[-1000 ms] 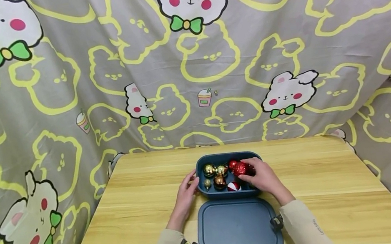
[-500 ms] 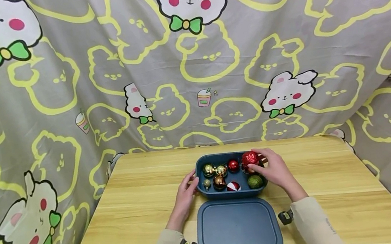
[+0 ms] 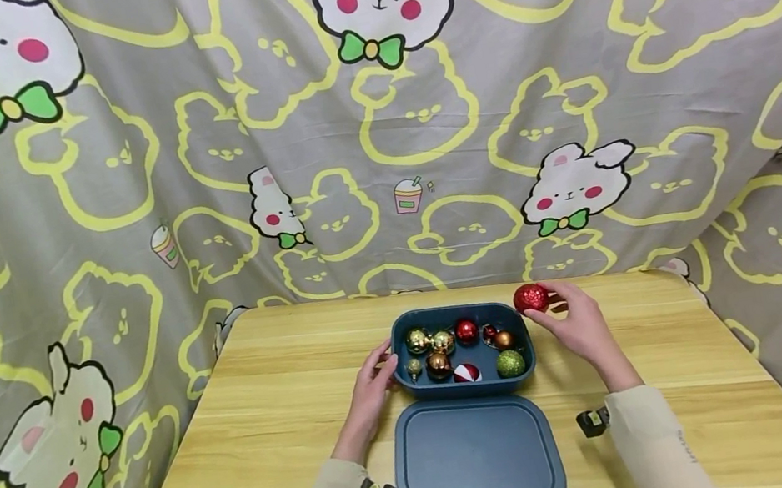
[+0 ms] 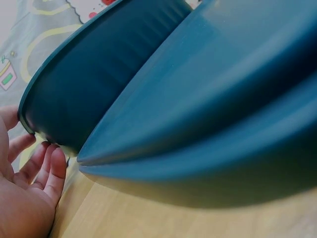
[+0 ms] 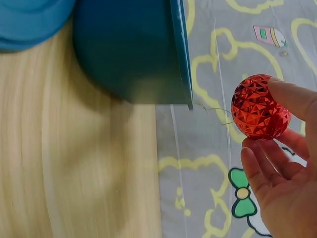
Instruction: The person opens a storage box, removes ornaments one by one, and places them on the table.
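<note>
My right hand [image 3: 579,324] pinches a red faceted Christmas bauble [image 5: 258,111] between thumb and fingers. It hangs in the air just past the right rim of a dark blue plastic box [image 3: 414,396]. A thin wire loop trails from the bauble in the right wrist view. On the box's left side, my left hand [image 3: 372,380] grips the wall, thumb at the rim and fingers curled against the outside. Inside lie gold baubles [image 3: 417,340], a brown one [image 3: 439,365], a shiny red one [image 3: 466,330], a red-and-white one [image 3: 467,373], an orange one [image 3: 503,339] and a glittery green one [image 3: 510,364].
The box's flat blue lid [image 3: 477,460] lies on the wooden table [image 3: 242,468], directly in front of the box. A grey curtain [image 3: 443,185] with cartoon rabbits hangs behind the table and along its sides. Small black cameras [image 3: 592,422] sit at both wrists.
My right hand has lifted the red faceted bauble from among the others and carried it rightward, out beyond the box's rim. The green and orange baubles now show. My left hand has stayed in place.
</note>
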Tool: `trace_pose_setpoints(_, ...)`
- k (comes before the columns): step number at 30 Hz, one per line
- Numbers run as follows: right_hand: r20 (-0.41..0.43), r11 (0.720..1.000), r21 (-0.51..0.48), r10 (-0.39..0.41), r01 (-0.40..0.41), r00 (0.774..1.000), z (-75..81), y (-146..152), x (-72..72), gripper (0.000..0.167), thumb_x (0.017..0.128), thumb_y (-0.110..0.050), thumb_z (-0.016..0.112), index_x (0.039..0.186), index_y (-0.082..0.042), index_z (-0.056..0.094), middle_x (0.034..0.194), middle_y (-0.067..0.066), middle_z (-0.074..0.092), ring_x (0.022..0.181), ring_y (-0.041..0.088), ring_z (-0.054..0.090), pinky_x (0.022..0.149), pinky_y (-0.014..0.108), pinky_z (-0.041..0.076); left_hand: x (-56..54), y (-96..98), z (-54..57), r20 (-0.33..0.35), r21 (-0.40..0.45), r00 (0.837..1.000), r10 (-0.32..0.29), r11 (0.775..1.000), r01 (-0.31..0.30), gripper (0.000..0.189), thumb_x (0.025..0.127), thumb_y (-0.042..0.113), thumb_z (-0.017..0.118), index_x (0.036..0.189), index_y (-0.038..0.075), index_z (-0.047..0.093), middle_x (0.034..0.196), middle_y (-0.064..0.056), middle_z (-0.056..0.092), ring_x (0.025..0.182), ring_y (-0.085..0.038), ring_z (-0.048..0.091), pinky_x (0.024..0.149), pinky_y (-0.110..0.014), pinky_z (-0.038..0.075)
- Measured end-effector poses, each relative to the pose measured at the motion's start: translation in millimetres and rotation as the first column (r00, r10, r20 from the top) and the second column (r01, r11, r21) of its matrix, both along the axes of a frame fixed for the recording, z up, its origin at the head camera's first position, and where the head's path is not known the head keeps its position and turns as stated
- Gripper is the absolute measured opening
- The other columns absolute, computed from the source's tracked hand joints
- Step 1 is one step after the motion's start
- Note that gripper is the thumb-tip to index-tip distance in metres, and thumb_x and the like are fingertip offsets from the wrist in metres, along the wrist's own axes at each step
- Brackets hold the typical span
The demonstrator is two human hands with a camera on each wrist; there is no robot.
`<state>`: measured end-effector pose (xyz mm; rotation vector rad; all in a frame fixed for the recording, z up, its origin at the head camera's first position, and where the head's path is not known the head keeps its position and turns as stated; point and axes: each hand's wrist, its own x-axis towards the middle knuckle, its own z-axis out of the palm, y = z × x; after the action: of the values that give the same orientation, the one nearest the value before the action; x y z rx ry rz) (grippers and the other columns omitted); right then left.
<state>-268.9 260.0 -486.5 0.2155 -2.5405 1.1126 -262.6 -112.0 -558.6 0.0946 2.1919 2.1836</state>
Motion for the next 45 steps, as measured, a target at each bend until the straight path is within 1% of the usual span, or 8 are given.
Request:
trace_pose_setpoints(4,-0.007,1.0,0.001,-0.031,0.031,0.999,-0.2,9,0.4,0.056,0.093,-0.025,0.079,0.139,0.002,0.061,0.131,0.025,0.064,0.109,0.039,0.065,0.089,0.052,0.057,9.8,0.4,16.5,-0.019,-0.004,1.0,-0.014,1.0,0.014,0.048,0.107,0.018,0.058,0.149,-0.003,0.05,0.119,-0.014,0.056,0.084,-0.012,0.055,0.076,-0.029,0.053)
trace_pose_setpoints(7,-0.014,0.999,-0.005,-0.045,0.045,0.999,-2.3,15,0.3,0.054,0.093,-0.023,0.08,0.137,0.002,0.062,0.129,0.026,0.064,0.108,0.039,0.065,0.088,0.052,0.057,10.0,0.8,18.1,-0.026,-0.015,1.0,-0.013,1.0,0.013,0.047,0.107,0.017,0.058,0.149,-0.002,0.051,0.119,-0.015,0.057,0.086,-0.013,0.055,0.077,-0.03,0.053)
trace_pose_setpoints(15,0.032,0.998,-0.015,-0.06,0.06,0.998,-16.1,24,-2.5,0.058,0.094,-0.022,0.079,0.14,0.006,0.058,0.129,0.029,0.062,0.109,0.041,0.064,0.089,0.053,0.058,-6.5,0.7,-11.6,-0.018,-0.026,1.0,0.024,0.999,-0.025,0.046,0.107,0.019,0.058,0.15,0.003,0.052,0.123,-0.016,0.057,0.088,-0.012,0.054,0.075,-0.027,0.051)
trace_pose_setpoints(26,0.114,0.995,-0.008,-0.1,0.101,0.988,-30.1,33,-2.0,0.061,0.095,-0.027,0.077,0.142,0.007,0.056,0.134,0.031,0.059,0.11,0.042,0.064,0.082,0.02,0.052,-5.9,-0.3,-15.4,-0.034,-0.03,0.999,0.018,0.999,-0.019,0.051,0.106,0.029,0.06,0.152,0.008,0.052,0.123,-0.012,0.057,0.088,-0.011,0.055,0.074,-0.024,0.051)
trace_pose_setpoints(29,0.13,0.994,0.004,-0.106,0.107,0.986,-36.3,35,-2.3,0.061,0.096,-0.027,0.076,0.141,0.008,0.055,0.133,0.032,0.059,0.11,0.043,0.064,0.083,0.025,0.056,-4.6,-1.1,-16.4,-0.073,-0.021,0.997,0.006,1.0,-0.008,0.052,0.106,0.033,0.06,0.151,0.008,0.053,0.12,-0.01,0.057,0.087,-0.011,0.055,0.073,-0.023,0.051)
trace_pose_setpoints(33,0.16,0.994,0.014,-0.107,0.106,0.981,-43.3,38,-3.6,0.061,0.096,-0.026,0.075,0.142,0.008,0.054,0.134,0.034,0.058,0.112,0.044,0.063,0.09,0.046,0.059,-3.4,-2.2,-19.3,-0.137,-0.013,0.991,-0.014,1.0,0.013,0.053,0.106,0.036,0.059,0.149,0.007,0.054,0.117,-0.011,0.058,0.086,-0.012,0.055,0.072,-0.023,0.051)
trace_pose_setpoints(35,0.172,0.995,0.017,-0.102,0.101,0.98,-45.0,39,-4.4,0.062,0.097,-0.027,0.075,0.143,0.009,0.053,0.135,0.035,0.057,0.111,0.045,0.064,0.092,0.053,0.057,-3.4,-2.2,-19.8,-0.141,-0.011,0.99,-0.016,1.0,0.014,0.054,0.106,0.039,0.059,0.149,0.008,0.055,0.117,-0.011,0.058,0.086,-0.011,0.055,0.072,-0.023,0.051)
trace_pose_setpoints(45,0.219,0.996,0.026,-0.09,0.086,0.972,-49.8,43,-8.7,0.065,0.098,-0.029,0.073,0.146,0.008,0.05,0.133,0.036,0.057,0.11,0.046,0.065,0.094,0.057,0.055,-6.5,-1.5,-18.4,-0.065,-0.033,0.998,0.004,0.999,-0.007,0.052,0.106,0.032,0.059,0.151,0.006,0.052,0.122,-0.013,0.057,0.086,-0.011,0.056,0.073,-0.024,0.052)
